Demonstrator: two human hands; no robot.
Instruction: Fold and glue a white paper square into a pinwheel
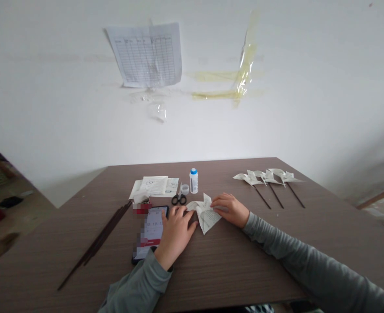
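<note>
A folded sheet of printed white paper [205,213], creased into a pinwheel shape, lies on the brown wood-grain table [244,261]. My right hand [229,209] rests on its right side with the fingers pressing on top. My left hand [175,232] lies just left of the paper, its fingertips close to the sheet and its palm over the edge of a smartphone [151,230]. The phone's screen is lit and partly pixelated. Small black-handled scissors [178,199] lie just beyond my left hand.
A glue bottle with a blue cap [193,181] stands at the back beside a small clear cup [185,189]. Stacked printed papers [154,186] lie to its left. Several paper pinwheels on dark sticks [266,178] lie at right, and loose dark sticks [95,243] lie at left.
</note>
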